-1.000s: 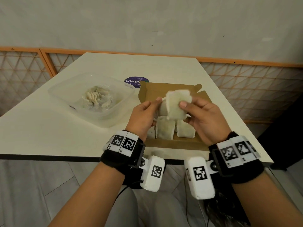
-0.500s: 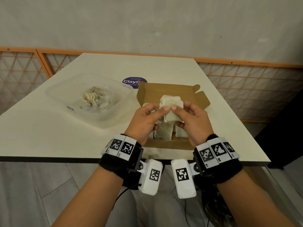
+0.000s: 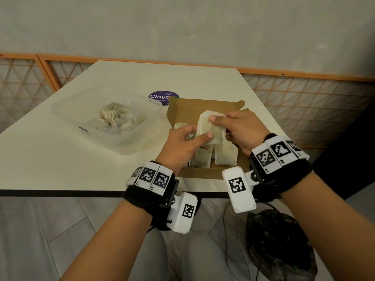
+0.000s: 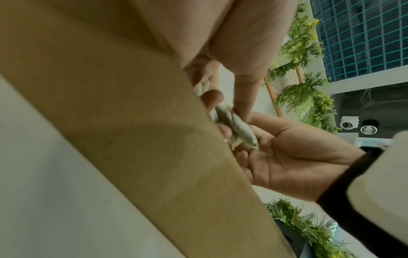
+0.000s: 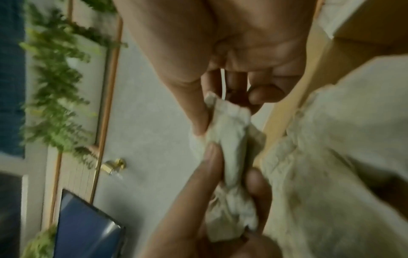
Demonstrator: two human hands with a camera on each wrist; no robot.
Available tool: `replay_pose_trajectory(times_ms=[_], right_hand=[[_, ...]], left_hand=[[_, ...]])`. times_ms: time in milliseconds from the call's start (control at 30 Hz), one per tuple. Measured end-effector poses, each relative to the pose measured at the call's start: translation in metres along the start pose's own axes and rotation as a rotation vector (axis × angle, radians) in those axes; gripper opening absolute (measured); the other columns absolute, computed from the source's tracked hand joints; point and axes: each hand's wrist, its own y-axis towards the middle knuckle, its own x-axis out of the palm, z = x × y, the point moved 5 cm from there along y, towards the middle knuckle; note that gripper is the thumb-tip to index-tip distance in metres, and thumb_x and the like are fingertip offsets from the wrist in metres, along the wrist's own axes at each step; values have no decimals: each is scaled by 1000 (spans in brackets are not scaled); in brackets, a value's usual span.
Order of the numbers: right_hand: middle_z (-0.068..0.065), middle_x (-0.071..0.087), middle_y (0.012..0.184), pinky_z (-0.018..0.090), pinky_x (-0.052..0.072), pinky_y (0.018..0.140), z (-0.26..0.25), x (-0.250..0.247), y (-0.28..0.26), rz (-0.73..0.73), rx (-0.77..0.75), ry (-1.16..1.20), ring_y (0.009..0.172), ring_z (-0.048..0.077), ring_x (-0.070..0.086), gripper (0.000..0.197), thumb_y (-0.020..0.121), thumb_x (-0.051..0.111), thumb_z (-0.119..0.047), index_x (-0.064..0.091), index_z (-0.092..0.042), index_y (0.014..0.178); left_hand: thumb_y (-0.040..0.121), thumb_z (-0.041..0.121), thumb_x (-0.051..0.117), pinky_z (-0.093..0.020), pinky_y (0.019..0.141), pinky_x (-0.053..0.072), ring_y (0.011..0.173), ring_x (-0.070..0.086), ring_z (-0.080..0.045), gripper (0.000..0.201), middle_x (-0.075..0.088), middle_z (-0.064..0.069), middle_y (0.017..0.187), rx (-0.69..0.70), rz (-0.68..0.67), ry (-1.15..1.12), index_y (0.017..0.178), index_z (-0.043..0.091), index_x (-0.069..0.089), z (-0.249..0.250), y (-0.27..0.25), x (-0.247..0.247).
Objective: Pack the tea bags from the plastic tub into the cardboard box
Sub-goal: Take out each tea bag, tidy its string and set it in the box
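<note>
Both hands hold one tea bag [image 3: 209, 129] up over the open box [image 3: 183, 110]. The tea bag is soft, pale and a bit crumpled, with a brownish tint where the tea shows through. The left hand [image 3: 182, 146] pinches its lower left side with the thumb on top. The right hand [image 3: 239, 130] pinches its upper right side, thumb on top too. From the left wrist view the bag [image 4: 234, 125] looks squashed thin between the fingertips, and a brown box wall [image 4: 123, 122] hides most of that view. The right wrist view is blurry, but it shows the bag [image 5: 229, 139] gripped from both ends. Inside the box, two more bags [image 3: 225, 156] stand side by side under the hands, and another peeks out at the left [image 3: 179, 125]. The hands hide the rest of the inside of the box. The clear tub [image 3: 67, 106] sits on the tabletop [image 3: 60, 159] to the left of the box, with a heap of tea bags [image 3: 113, 117] in it. A round purple sticker [image 3: 160, 96] lies on the tabletop just behind the box.
</note>
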Motion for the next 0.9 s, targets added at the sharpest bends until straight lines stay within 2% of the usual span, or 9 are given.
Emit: replay_pose_trajectory(times_ms=[33, 100, 233, 367, 500, 633, 733, 833, 900], right_hand=[[7, 64, 74, 17, 45, 49, -5, -1, 1, -19, -26, -74, 57, 8, 58, 26, 81, 70, -23, 67, 0, 92], [1, 67, 82, 14, 50, 59, -16, -1, 2, -76, -75, -223, 69, 7, 62, 20, 79, 72, -20, 67, -10, 95], [14, 70, 93, 35, 51, 84, -30, -8, 2, -148, -146, -507, 81, 19, 63, 14, 79, 71, -16, 70, -9, 91], [11, 72, 92, 41, 50, 92, -31, -29, 0, -130, -147, -655, 91, 28, 65, 14, 77, 73, -22, 70, -14, 88], [5, 73, 94, 34, 45, 97, -13, -29, -7, -322, -55, -735, 93, 19, 65, 19, 77, 72, -25, 73, -15, 94], [2, 72, 91, 21, 43, 85, 8, -17, -6, -463, 26, -772, 80, 7, 60, 17, 81, 70, -21, 72, -13, 96], [-16, 62, 66, 10, 39, 60, 21, -16, 8, -363, 33, -822, 58, -4, 52, 19, 83, 68, -19, 70, -10, 99], [-7, 60, 84, 20, 41, 70, 27, -16, 17, -291, 13, -943, 75, 8, 54, 20, 84, 67, -22, 66, -14, 103], [-3, 60, 87, 21, 43, 70, 21, -19, 17, -219, -40, -961, 80, 13, 55, 17, 83, 67, -20, 61, -19, 100]], left_hand=[[86, 16, 66, -13, 45, 36, 62, 62, 0, 4, 67, 3, 72, 4, 2, 5, 90, 16, 67, 0, 0, -1], [87, 14, 65, -11, 46, 37, 61, 62, 1, 4, 66, 8, 68, 14, 0, 8, 85, 17, 67, 0, -1, -1], [90, 17, 62, -11, 49, 39, 57, 58, 4, 9, 64, 12, 64, 13, 24, -13, 82, 18, 66, 3, -2, -1], [91, 22, 60, -16, 53, 40, 70, 62, -4, 7, 69, 8, 85, -37, 153, -120, 86, 24, 64, 0, -1, -9], [91, 23, 59, -16, 53, 40, 70, 62, -5, 5, 69, 6, 84, -54, 176, -183, 93, 21, 64, -1, -1, -11], [91, 22, 60, -16, 53, 39, 70, 62, -6, 5, 69, 6, 83, -54, 177, -191, 93, 20, 64, -2, -1, -12], [91, 21, 60, -17, 54, 39, 71, 62, -8, 4, 69, 6, 82, -54, 170, -190, 91, 20, 64, -2, -1, -11], [91, 21, 60, -17, 53, 39, 71, 61, -8, 5, 69, 5, 84, -58, 171, -186, 89, 20, 64, -1, -2, -11], [91, 20, 60, -17, 53, 39, 71, 61, -9, 6, 68, 3, 84, -58, 171, -198, 88, 20, 64, -1, -2, -11]])
